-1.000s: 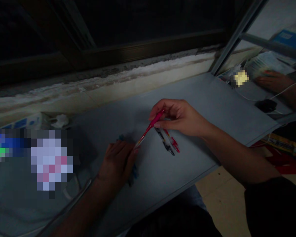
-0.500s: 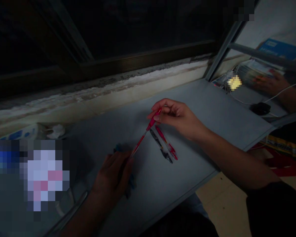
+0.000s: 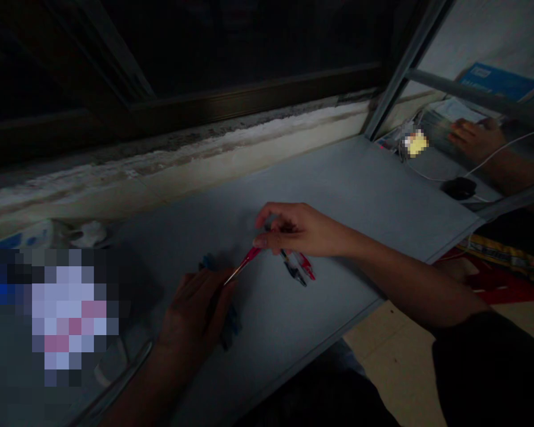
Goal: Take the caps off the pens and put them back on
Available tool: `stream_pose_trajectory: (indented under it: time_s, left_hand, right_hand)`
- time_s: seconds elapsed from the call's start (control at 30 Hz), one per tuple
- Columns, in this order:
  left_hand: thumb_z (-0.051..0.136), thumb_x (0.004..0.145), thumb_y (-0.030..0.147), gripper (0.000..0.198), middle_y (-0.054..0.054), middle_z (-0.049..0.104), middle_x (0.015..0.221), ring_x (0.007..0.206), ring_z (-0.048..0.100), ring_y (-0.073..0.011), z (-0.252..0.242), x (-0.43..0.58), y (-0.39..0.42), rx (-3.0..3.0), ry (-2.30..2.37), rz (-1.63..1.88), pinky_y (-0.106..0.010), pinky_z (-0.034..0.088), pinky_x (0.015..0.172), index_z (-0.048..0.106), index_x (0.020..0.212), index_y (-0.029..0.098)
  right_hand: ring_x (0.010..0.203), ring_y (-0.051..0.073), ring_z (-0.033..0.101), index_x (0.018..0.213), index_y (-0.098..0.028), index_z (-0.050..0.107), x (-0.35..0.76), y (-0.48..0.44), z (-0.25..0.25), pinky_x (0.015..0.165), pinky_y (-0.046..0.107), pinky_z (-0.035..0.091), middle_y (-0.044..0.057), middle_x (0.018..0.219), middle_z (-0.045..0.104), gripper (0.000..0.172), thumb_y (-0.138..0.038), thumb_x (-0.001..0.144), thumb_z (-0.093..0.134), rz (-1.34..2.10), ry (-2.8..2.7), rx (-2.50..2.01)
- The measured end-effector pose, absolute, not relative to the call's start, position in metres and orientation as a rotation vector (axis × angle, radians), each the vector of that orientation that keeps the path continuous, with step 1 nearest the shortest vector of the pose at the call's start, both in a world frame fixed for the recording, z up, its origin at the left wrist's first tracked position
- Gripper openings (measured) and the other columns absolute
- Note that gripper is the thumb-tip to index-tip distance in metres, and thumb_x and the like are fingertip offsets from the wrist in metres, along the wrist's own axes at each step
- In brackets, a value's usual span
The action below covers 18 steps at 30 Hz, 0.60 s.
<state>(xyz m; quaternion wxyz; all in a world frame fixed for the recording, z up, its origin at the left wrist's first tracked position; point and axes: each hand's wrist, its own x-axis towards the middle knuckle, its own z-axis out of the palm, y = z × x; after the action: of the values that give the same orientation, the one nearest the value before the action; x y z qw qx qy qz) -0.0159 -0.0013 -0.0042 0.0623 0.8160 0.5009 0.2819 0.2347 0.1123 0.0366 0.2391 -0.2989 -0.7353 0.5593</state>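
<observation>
My right hand (image 3: 293,228) pinches a red pen barrel (image 3: 250,255) between thumb and fingertips. A thin metallic-looking part runs from it down-left to my left hand (image 3: 198,308), whose thumb and fingers close on its lower end. On the grey table, a black-and-clear pen (image 3: 294,270) and a red-and-clear pen (image 3: 308,268) lie side by side, their upper ends hidden behind my right hand. Blue pen-like pieces (image 3: 234,320) lie partly under my left hand.
Along the back runs a rough window ledge (image 3: 196,154). At right stand a metal frame (image 3: 398,83), another person's hand (image 3: 476,139) on papers, a black object (image 3: 459,188) and a white cable. A crumpled white item (image 3: 89,234) lies at left.
My right hand has moved down and left, bringing the red barrel closer to my left hand; less of the thin part shows between them. The camera view has shifted slightly.
</observation>
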Motion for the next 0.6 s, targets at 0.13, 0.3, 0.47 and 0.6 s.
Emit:
stream_pose_trajectory:
  time_s: [0.13, 0.3, 0.47, 0.6]
  left_hand:
    - [0.049, 0.107, 0.030, 0.024, -0.004, 0.075, 0.091, 0.078, 0.070, -0.0219, -0.0028, -0.0157, -0.0012, 2.433, 1.544, 0.855, -0.035, 0.057, 0.073, 0.068, 0.118, 0.023]
    - [0.048, 0.107, 0.032, 0.026, -0.005, 0.076, 0.092, 0.079, 0.071, -0.0226, -0.0056, -0.0177, -0.0006, 2.468, 1.525, 0.854, -0.036, 0.057, 0.074, 0.070, 0.117, 0.022]
    - [0.050, 0.107, 0.034, 0.025, -0.005, 0.076, 0.091, 0.080, 0.070, -0.0221, -0.0071, -0.0171, -0.0018, 2.435, 1.550, 0.849, -0.033, 0.056, 0.073, 0.071, 0.114, 0.021]
    - [0.049, 0.107, 0.034, 0.026, -0.004, 0.077, 0.091, 0.077, 0.070, -0.0207, -0.0056, -0.0146, -0.0023, 2.385, 1.567, 0.833, -0.034, 0.057, 0.075, 0.070, 0.116, 0.022]
  right_hand:
    - [0.060, 0.007, 0.055, 0.094, -0.016, 0.063, 0.2355, 0.1142, 0.0387, 0.058, 0.021, 0.041, -0.002, 0.075, 0.068, 0.033, -0.045, 0.088, 0.078, 1.593, -2.034, -0.702]
    - [0.056, 0.007, 0.053, 0.093, -0.015, 0.067, 0.2367, 0.1149, 0.0390, 0.056, 0.022, 0.038, -0.003, 0.066, 0.065, 0.033, -0.048, 0.093, 0.071, 1.532, -2.077, -0.807]
    - [0.059, 0.009, 0.054, 0.082, -0.014, 0.066, 0.2382, 0.1171, 0.0373, 0.059, 0.022, 0.039, -0.002, 0.066, 0.064, 0.037, -0.049, 0.094, 0.069, 1.509, -2.118, -0.746]
    - [0.058, 0.009, 0.052, 0.095, -0.015, 0.068, 0.2388, 0.1177, 0.0359, 0.057, 0.022, 0.036, -0.003, 0.068, 0.064, 0.037, -0.052, 0.094, 0.070, 1.482, -2.121, -0.738]
